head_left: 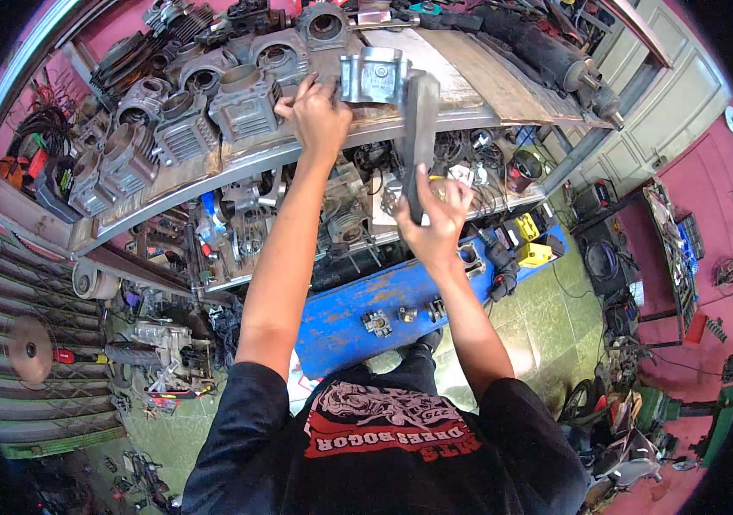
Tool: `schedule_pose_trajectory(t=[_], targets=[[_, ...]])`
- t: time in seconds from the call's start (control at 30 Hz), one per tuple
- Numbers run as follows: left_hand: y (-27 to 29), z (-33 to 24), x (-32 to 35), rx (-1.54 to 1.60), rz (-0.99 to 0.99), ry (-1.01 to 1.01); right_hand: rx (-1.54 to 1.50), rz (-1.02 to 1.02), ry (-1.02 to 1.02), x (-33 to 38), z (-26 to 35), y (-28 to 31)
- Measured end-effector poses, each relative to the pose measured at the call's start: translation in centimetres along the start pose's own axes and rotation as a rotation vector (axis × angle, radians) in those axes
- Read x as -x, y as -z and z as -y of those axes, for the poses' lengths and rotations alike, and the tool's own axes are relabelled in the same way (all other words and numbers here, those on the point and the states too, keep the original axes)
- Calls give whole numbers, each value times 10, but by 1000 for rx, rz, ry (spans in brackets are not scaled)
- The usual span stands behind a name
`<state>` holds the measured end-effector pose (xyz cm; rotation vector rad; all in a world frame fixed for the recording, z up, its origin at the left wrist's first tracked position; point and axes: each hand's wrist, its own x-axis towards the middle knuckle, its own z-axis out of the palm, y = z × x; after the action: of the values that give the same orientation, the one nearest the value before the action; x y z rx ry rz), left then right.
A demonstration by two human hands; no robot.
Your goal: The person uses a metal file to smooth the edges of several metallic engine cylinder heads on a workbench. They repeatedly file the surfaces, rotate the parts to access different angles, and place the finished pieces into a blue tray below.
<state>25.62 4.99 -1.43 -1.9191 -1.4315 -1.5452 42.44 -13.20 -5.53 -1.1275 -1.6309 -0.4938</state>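
My left hand point(317, 118) rests at the front edge of the workbench, its fingers bent and spread apart. Just beside it stands a bright silver engine cylinder block point(373, 79); whether my fingers touch it is hard to tell. In my right hand point(437, 218) is a long grey bar point(422, 112), gripped by its narrow dark lower end. The bar is held upright, and its broad upper end overlaps the right side of the silver block in this view. Left of my left hand, a duller finned cylinder block point(244, 107) sits on the bench.
Several used cylinder blocks point(186, 129) crowd the bench's left half. A wooden board point(478, 73) covers part of its right. Loose engine parts fill the lower shelf. Below stands a blue bench point(349, 309) carrying small metal parts point(376, 323) and yellow cases point(534, 254).
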Motion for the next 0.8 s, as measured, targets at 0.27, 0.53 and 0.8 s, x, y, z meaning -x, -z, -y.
schedule_pose_trajectory(t=[0.27, 0.53, 0.8], targets=[[-1, 5, 2, -4, -41, -11, 147, 36, -166, -43, -47, 19], [-1, 4, 3, -59, 40, -1, 328, 571, -225, -150, -137, -21], [2, -14, 7, -82, -31, 25, 187, 790, -363, -186, -200, -70]])
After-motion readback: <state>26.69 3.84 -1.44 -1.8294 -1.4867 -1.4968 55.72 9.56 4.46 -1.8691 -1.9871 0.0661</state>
